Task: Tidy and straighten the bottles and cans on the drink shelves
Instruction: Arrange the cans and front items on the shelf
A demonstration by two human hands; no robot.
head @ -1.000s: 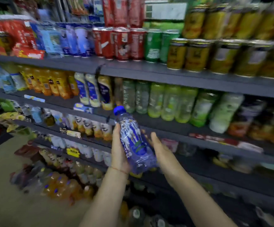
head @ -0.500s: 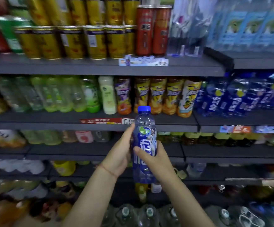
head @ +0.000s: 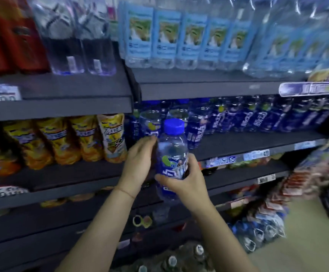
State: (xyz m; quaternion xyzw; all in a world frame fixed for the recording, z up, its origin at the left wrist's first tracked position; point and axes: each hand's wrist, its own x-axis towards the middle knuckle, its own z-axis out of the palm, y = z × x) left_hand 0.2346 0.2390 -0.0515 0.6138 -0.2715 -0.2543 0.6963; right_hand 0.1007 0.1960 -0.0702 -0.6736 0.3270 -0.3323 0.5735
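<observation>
The blue-capped bottle is held upright in mid-air, just in front of the shelf edge, at the left end of the row of matching blue-labelled bottles. It is clear above and carries a blue label with a green mark on its lower half. Its cap stands level with the upper bodies of the shelved bottles behind it.

The right hand grips the bottle at the label. The thumb curls across the front and the fingers wrap round its right side. The left hand lies against the bottle's left side. Its fingers are straight and pressed together, tips pointing up and to the right near the bottle's shoulder. Whether the left palm bears on the bottle cannot be told. A thin band shows at the left wrist.

The matching row stands on a dark grey shelf, with bare shelf surface in front of it toward the right. Price tags are fixed to that shelf's front edge. To the left, on the adjoining shelf, stand yellow and orange juice bottles. On the shelf above stand pale blue-labelled water bottles, with clear bottles and red cans to their left. Lower shelves are blurred.
</observation>
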